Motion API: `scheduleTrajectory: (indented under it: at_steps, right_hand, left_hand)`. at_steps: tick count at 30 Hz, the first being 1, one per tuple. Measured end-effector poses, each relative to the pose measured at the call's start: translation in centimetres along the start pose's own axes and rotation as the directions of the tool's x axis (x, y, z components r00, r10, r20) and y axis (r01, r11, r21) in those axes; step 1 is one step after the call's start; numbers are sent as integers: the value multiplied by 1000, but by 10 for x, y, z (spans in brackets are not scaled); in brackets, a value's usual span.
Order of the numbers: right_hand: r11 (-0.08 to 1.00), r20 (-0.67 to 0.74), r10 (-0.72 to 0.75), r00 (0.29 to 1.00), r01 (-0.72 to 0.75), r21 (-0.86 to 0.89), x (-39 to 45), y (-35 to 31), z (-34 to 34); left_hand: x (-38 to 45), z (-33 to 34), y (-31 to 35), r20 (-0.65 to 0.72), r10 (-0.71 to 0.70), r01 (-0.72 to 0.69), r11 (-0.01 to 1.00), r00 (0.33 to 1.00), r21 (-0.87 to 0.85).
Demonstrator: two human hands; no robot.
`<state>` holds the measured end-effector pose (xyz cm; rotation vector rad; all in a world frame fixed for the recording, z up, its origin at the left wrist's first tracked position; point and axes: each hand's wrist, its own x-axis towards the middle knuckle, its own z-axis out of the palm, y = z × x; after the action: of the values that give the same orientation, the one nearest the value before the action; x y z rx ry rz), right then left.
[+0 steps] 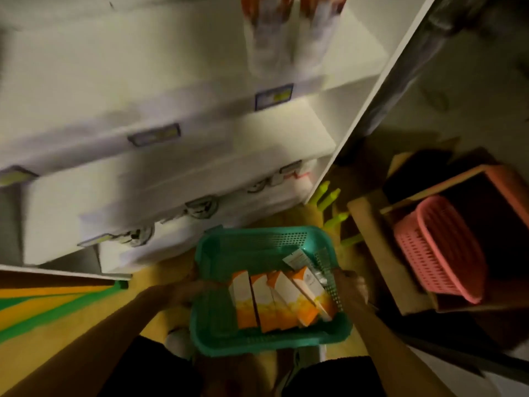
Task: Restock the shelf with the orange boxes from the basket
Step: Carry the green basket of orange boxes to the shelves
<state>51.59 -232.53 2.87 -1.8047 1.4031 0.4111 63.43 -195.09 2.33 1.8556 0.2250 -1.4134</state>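
Both hands grip the basket (226,253), left hand (190,292) at nine o'clock, right hand (350,285) at three; boxes (274,302) lean loosely, a tilt could spill them

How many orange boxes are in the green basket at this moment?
4 orange boxes, side by side leaning in the right half of the green basket, which both hands hold. A pale tube-like pack lies behind them; more could be hidden underneath.

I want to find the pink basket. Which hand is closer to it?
Right. The right hand holds the green basket's right rim, the side facing the pink basket. The left hand holds the far left rim.
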Motion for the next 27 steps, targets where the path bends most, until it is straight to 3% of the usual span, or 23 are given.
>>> scheduleTrajectory:
  at_steps: [4, 9, 11, 14, 20, 27]
  right_hand:
    - [1000, -107, 2, 994, -2, 2, 34, 21, 39]
    - [989, -23, 46, 999, -42, 142, 41, 41, 54]
    - [977, -42, -2, 999, 11, 211, 29, 49, 61]
    - [973, -15, -94, 995, 95, 211, 10, 60, 62]
    - [954, 69, -251, 966, 234, 189, 43, 88, 72]
    - [967, 126, -163, 979, 133, 215, 16, 97, 69]
  left_hand:
    - [47, 8, -13, -23, 100, -100, 995, 995, -6]
    - [67, 16, -26, -2, 196, -194, 976, 981, 103]
    - [54, 20, -27, -45, 288, -278, 949, 957, 149]
    - [33, 21, -28, -121, 488, -461, 866, 865, 196]
    - [-2, 27, -44, -168, 529, -433, 807, 832, 401]
    - [35, 36, -23, -180, 469, -338, 809, 865, 481]
